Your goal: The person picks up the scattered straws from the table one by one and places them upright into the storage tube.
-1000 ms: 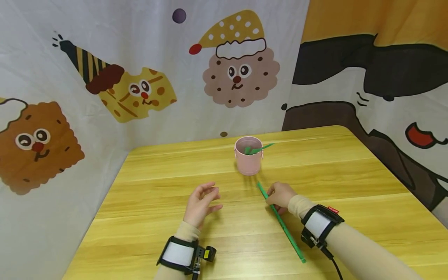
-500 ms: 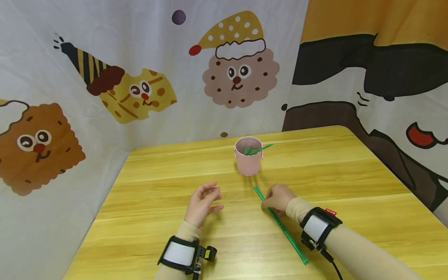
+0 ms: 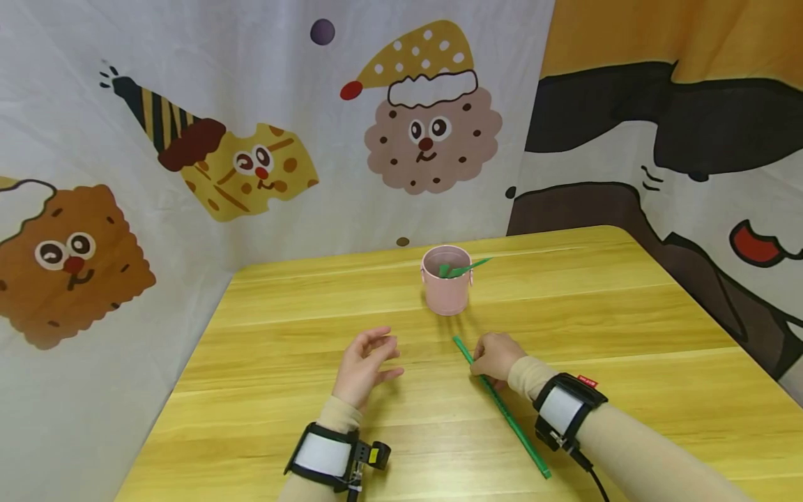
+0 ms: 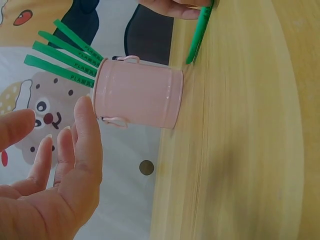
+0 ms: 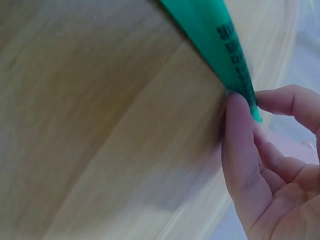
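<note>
A long, thin green wrapped drinking straw (image 3: 516, 427) lies slantwise over the wooden table, dark print along it. My right hand (image 3: 498, 357) pinches it nearer its far end; in the right wrist view, thumb and a finger (image 5: 285, 99) sit on either side of the straw (image 5: 215, 42). To the left, my left hand (image 3: 364, 369) hovers with fingers loosely bent, holding nothing. Beyond both hands stands a small pink bucket (image 3: 447, 296) with little side handles. Several similar green straws (image 4: 67, 76) stick out of its mouth in the left wrist view.
The wooden table (image 3: 282, 307) reaches back to a white curtain (image 3: 276, 63) printed with cartoon biscuits. Black wrist straps with small cameras (image 3: 376, 454) sit on both forearms, and a cable (image 3: 596, 481) hangs from the right one.
My right hand has shifted slightly left and toward me with the straw, whose far end now lies farther from the bucket. My left hand has stayed nearly still.
</note>
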The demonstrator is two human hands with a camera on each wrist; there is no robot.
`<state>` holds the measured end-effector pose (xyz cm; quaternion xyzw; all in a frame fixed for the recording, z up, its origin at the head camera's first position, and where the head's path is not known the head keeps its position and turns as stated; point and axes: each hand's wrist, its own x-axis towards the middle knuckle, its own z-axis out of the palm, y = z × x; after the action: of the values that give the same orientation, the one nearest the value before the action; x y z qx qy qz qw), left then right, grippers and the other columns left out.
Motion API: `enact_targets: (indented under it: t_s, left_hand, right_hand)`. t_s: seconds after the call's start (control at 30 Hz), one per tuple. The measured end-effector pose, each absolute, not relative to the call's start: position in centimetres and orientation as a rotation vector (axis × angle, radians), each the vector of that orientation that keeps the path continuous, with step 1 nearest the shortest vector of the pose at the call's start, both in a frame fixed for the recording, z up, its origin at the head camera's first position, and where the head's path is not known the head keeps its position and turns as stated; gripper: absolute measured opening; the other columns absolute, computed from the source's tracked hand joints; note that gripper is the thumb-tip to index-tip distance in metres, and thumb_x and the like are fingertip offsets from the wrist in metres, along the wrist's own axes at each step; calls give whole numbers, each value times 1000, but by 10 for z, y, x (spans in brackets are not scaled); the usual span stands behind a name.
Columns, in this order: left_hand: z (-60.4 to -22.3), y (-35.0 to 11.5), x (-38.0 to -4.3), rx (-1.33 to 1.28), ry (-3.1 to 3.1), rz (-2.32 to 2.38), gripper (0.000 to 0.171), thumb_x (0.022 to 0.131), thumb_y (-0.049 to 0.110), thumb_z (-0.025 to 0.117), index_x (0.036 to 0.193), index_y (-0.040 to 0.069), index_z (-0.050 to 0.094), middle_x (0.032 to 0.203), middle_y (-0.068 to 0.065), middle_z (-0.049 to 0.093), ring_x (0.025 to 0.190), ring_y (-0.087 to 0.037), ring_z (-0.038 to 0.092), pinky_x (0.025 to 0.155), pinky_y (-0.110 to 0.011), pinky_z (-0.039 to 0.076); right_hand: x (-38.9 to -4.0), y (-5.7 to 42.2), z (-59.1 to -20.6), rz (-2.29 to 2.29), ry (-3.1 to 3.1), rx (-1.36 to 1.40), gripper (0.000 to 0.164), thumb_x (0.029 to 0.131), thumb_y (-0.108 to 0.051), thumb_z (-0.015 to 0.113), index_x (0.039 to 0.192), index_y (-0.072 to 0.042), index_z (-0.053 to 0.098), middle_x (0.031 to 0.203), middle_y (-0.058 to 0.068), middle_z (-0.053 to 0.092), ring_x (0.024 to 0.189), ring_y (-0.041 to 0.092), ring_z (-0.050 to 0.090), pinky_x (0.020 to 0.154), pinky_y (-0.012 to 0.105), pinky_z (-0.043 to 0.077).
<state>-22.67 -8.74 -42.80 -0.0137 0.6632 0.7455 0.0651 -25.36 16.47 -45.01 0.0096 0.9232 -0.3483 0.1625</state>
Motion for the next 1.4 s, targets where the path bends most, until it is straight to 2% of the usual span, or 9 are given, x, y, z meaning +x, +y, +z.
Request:
enact_targets:
  t_s: [0.13, 0.3, 0.5, 0.7, 0.87, 1.03, 1.17, 1.23, 1.4]
  left_hand:
    - [-429, -86, -227, -33, 1994, 2248, 42, 97, 12, 62, 133, -7, 49, 118, -16, 58, 94, -15, 63, 76, -35, 62]
    - [-430, -83, -227, 17, 1981, 2219, 41, 98, 8, 59, 133, -10, 48, 123, -24, 55, 94, -16, 62, 78, -37, 62]
    - [-432, -78, -226, 173, 1956, 2113, 47, 98, 9, 59, 138, -12, 44, 131, -29, 50, 106, -28, 62, 86, -41, 61]
    - [-429, -67, -222, 385, 2011, 1988, 54, 96, 13, 65, 141, -8, 44, 138, -32, 50, 117, -36, 61, 90, -38, 59]
    - [-422, -54, -219, 457, 2140, 1979, 52, 93, 16, 69, 138, -3, 51, 129, -25, 60, 113, -34, 63, 87, -30, 59]
    - [-411, -45, -221, 464, 2268, 2054, 40, 92, 13, 70, 128, -3, 61, 112, -23, 68, 98, -32, 69, 77, -31, 62]
    - [-396, -44, -230, 548, 2386, 2053, 29, 91, 9, 71, 118, 1, 67, 101, -21, 71, 89, -31, 71, 71, -31, 63]
    - [-385, -46, -239, 600, 2461, 2048, 26, 90, 9, 72, 115, 2, 69, 98, -19, 72, 86, -28, 71, 70, -28, 62]
    - [-349, -54, -266, 680, 2579, 2147, 23, 87, 5, 74, 108, -3, 67, 94, -21, 72, 79, -17, 69, 70, -27, 62]
  right_hand:
    - [-254, 168, -451, -1061, 2588, 70, 13, 79, -9, 71, 88, -2, 63, 66, 8, 60, 51, 17, 58, 45, 29, 56]
    - [-252, 168, -439, -1212, 2542, 19, 21, 82, -8, 67, 100, 3, 64, 68, 7, 60, 52, 17, 60, 49, 32, 58]
    - [-251, 155, -403, -1500, 2475, -139, 30, 84, -7, 63, 111, 8, 62, 80, 9, 61, 61, 17, 63, 60, 40, 62]
    - [-249, 138, -370, -1680, 2522, -261, 32, 86, -6, 64, 115, 8, 64, 96, 17, 65, 71, 17, 67, 63, 36, 63]
    - [-245, 127, -357, -1764, 2582, -345, 26, 88, -7, 66, 112, 3, 67, 96, 17, 68, 78, 16, 64, 65, 37, 62]
    - [-241, 121, -354, -1809, 2644, -412, 20, 89, -8, 70, 108, -2, 69, 92, 12, 70, 78, 18, 61, 61, 32, 58]
    - [-237, 125, -354, -1849, 2698, -423, 21, 90, -14, 72, 110, -6, 70, 98, 11, 70, 84, 19, 61, 66, 32, 58]
    - [-235, 130, -355, -1886, 2714, -411, 24, 90, -15, 72, 113, -6, 69, 100, 12, 69, 86, 19, 61, 67, 32, 58]
    - [-230, 144, -364, -1952, 2699, -335, 27, 91, -10, 70, 116, -2, 67, 101, 17, 66, 80, 11, 61, 62, 31, 59]
